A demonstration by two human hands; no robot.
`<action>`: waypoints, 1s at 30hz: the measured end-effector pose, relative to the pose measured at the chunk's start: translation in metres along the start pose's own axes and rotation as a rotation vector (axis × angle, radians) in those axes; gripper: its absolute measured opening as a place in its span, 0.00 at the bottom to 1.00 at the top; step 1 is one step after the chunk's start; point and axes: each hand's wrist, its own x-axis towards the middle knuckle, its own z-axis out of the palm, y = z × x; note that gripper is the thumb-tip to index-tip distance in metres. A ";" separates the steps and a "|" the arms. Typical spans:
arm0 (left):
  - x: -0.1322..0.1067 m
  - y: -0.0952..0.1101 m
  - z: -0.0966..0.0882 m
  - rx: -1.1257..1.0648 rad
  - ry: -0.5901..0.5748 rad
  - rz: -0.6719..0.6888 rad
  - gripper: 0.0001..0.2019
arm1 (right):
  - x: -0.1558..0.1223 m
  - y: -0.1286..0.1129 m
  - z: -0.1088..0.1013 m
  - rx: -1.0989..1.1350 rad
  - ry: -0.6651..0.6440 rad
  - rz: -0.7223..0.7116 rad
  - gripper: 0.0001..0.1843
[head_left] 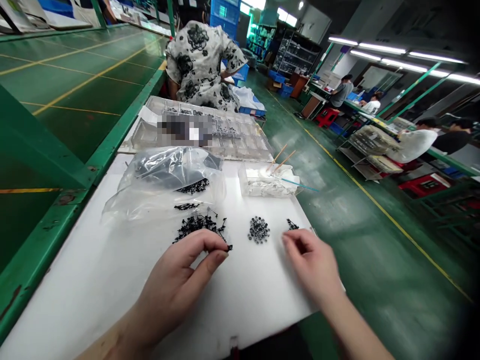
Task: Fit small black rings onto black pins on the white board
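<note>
My left hand (180, 285) rests on the white work board (93, 280), thumb and forefinger pinched on a small black part (229, 247) at the edge of a loose pile of black parts (198, 225). My right hand (313, 265) lies to the right with its fingers curled together, fingertips near a small heap of grey rings (258, 230) and a few black bits (292, 225). What the right fingers hold, if anything, is hidden.
A clear plastic bag (165, 180) with more black parts lies behind the pile. A clear box (266, 182) with wooden sticks stands at the right rear. Clear compartment trays (225, 135) lie beyond. A person in a patterned shirt (202, 65) stands farther back.
</note>
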 end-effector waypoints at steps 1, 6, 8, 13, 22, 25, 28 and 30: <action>0.000 -0.001 0.000 0.005 -0.003 -0.003 0.06 | -0.010 -0.002 0.011 -0.063 -0.054 -0.027 0.10; 0.002 -0.002 0.001 0.018 -0.006 0.002 0.07 | -0.018 -0.001 0.044 -0.303 -0.100 -0.069 0.11; 0.003 -0.001 0.001 0.005 -0.006 0.004 0.07 | -0.015 -0.001 0.046 -0.359 -0.098 -0.065 0.12; 0.004 0.003 0.002 -0.026 -0.018 0.025 0.07 | -0.012 -0.003 0.052 -0.422 -0.051 -0.045 0.14; 0.003 0.007 0.001 -0.104 -0.010 0.028 0.06 | -0.023 -0.011 0.035 -0.242 -0.029 -0.060 0.18; 0.003 0.006 0.002 -0.133 -0.023 0.068 0.06 | -0.037 -0.037 0.025 0.145 -0.075 -0.022 0.17; 0.003 0.006 0.004 -0.140 -0.022 0.098 0.06 | -0.048 -0.067 0.026 0.517 -0.213 0.035 0.13; 0.003 0.006 0.005 -0.140 -0.021 0.109 0.06 | -0.051 -0.080 0.029 0.633 -0.322 0.066 0.09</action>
